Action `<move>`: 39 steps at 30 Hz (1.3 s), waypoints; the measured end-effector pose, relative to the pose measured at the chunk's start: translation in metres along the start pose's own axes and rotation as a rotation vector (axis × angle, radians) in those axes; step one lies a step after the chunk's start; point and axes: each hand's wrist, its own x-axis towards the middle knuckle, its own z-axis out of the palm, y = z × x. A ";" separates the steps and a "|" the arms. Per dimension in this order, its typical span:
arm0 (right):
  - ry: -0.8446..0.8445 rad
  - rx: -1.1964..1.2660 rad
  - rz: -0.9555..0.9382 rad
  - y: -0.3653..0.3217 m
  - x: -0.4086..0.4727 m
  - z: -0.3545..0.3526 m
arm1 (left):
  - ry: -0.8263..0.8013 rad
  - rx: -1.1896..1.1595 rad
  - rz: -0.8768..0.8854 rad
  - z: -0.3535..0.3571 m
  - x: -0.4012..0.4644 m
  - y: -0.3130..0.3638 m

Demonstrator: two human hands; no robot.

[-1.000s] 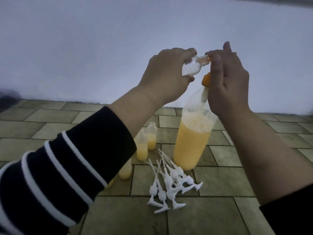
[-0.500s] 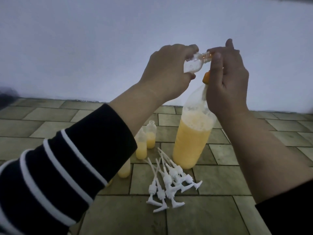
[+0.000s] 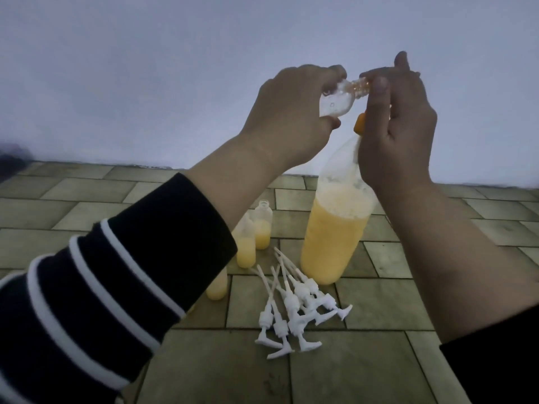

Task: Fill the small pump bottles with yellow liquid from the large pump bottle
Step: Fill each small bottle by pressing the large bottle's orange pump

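Clear small bottle [image 3: 136, 99] tilted sideways, gripped in left hand [image 3: 288, 118], neck at right hand [image 3: 399, 129], whose fingers curl over the orange pump [image 3: 359, 123] of the large bottle [image 3: 335, 228] on the tiled floor [image 3: 379, 360]. 3 part-filled small bottles [image 3: 262, 228] and loose white pump heads [image 3: 294, 310] near its base.

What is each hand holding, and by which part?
The left hand grips a small clear bottle round its body. The right hand covers the big bottle's orange pump top.
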 end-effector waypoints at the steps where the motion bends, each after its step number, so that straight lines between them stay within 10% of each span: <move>1: 0.011 0.004 0.005 0.003 -0.003 0.001 | -0.004 -0.005 0.001 0.003 -0.002 0.000; 39: -0.010 -0.016 0.020 -0.004 0.001 -0.004 | -0.063 0.036 0.009 -0.005 0.006 0.000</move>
